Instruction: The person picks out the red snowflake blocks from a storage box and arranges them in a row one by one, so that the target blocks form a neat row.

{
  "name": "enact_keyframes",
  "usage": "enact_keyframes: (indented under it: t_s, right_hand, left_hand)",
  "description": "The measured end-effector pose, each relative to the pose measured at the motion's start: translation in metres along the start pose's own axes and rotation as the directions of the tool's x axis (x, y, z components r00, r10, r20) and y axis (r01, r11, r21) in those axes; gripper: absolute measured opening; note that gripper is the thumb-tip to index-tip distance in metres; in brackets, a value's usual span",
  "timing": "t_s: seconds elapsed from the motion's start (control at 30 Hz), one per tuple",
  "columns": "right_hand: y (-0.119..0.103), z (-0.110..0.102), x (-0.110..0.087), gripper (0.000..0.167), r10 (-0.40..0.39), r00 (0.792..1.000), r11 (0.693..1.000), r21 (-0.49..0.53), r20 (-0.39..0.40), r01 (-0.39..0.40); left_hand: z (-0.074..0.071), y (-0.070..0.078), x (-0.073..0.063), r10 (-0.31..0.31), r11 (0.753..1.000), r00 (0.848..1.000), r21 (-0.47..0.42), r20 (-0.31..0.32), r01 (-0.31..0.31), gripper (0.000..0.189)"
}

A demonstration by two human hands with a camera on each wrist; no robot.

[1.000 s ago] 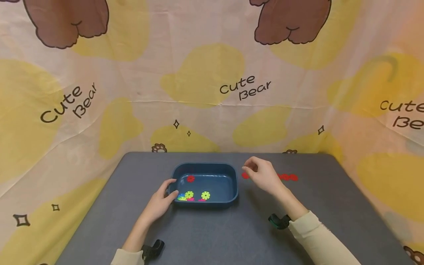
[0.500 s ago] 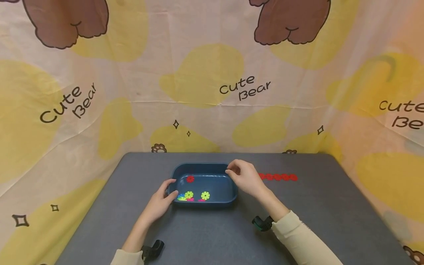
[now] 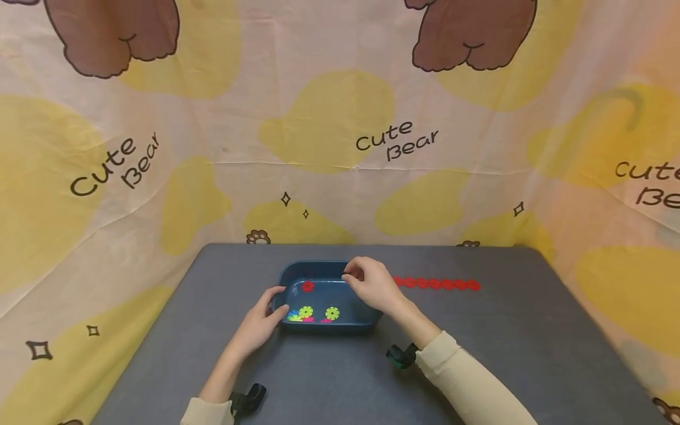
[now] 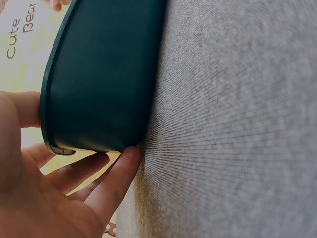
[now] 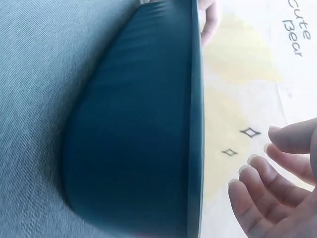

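My left hand [image 3: 256, 324] grips the left end of a dark blue tray [image 3: 329, 325]. In the left wrist view its fingers [image 4: 116, 186] press the tray's outer wall, and one digit reaches over the rim. My right hand [image 3: 374, 285] hovers above the tray's right side with loosely bent fingers. Nothing shows between its fingers [image 5: 262, 188] in the right wrist view. Inside the tray lie a red flower-shaped disc [image 3: 308, 286], a yellow-green disc [image 3: 332, 313], and a small cluster of yellow, blue and pink discs at the front left.
A row of several red flower-shaped discs [image 3: 434, 284] lies on the grey table [image 3: 340, 378], right of the tray; my right hand may hide its left end. A printed cloth [image 3: 319, 130] hangs behind and at both sides. Both wrists wear black camera mounts.
My right hand has moved left from the near end of the red row to over the tray, uncovering more of the row. My left hand stays at the tray, which has not moved.
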State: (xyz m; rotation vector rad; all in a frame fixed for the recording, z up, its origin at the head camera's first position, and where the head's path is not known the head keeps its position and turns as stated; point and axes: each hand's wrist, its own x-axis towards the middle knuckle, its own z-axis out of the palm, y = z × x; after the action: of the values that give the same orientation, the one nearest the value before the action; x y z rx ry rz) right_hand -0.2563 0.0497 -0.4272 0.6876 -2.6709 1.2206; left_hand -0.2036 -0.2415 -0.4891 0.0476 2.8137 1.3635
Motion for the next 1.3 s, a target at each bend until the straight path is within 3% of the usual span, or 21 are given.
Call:
enact_keyframes:
  t_s: [0.43,1.0,1.3]
  right_hand:
    - [-0.007,0.028,0.022,0.011,-0.012,0.995,1.0,0.013,0.096,0.011]
    - [-0.004,0.066,0.052,0.017,0.062,0.974,0.998,-0.021,0.22,-0.059]
    - [0.0,0.08,0.061,0.023,0.118,0.952,0.993,-0.041,0.281,-0.11]
  left_hand:
    - [-0.001,0.003,-0.002,0.005,1.0,1.0,0.001,0.004,-0.005,0.05]
    - [-0.002,0.002,-0.002,0.012,1.0,1.0,-0.007,-0.006,-0.012,0.049]
    - [0.0,0.001,-0.001,0.008,1.0,1.0,-0.018,-0.008,-0.008,0.049]
